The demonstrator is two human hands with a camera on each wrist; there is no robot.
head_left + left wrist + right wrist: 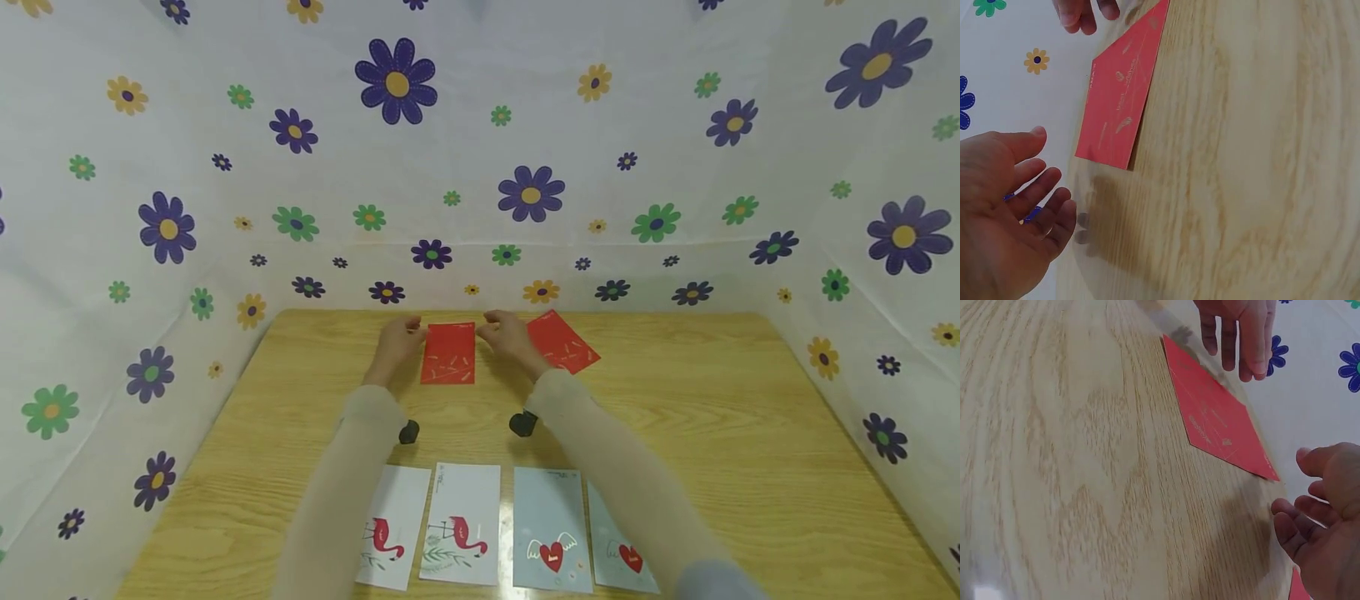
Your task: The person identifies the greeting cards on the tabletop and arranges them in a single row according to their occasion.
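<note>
Flat on the table near its back edge lies a red card with pale gold print. My left hand is just left of it, fingers loosely bent and holding nothing. On the card's other side is my right hand, its fingers also relaxed with nothing between them. Both wrist views show a gap between each hand and the red card. A second red card lies turned at an angle, right of my right hand and partly hidden behind it.
Two white flamingo cards and two pale blue cards with winged hearts lie in a row at the near side. My forearms cover parts of the outer ones. Flower-printed cloth hangs behind and beside the wooden table.
</note>
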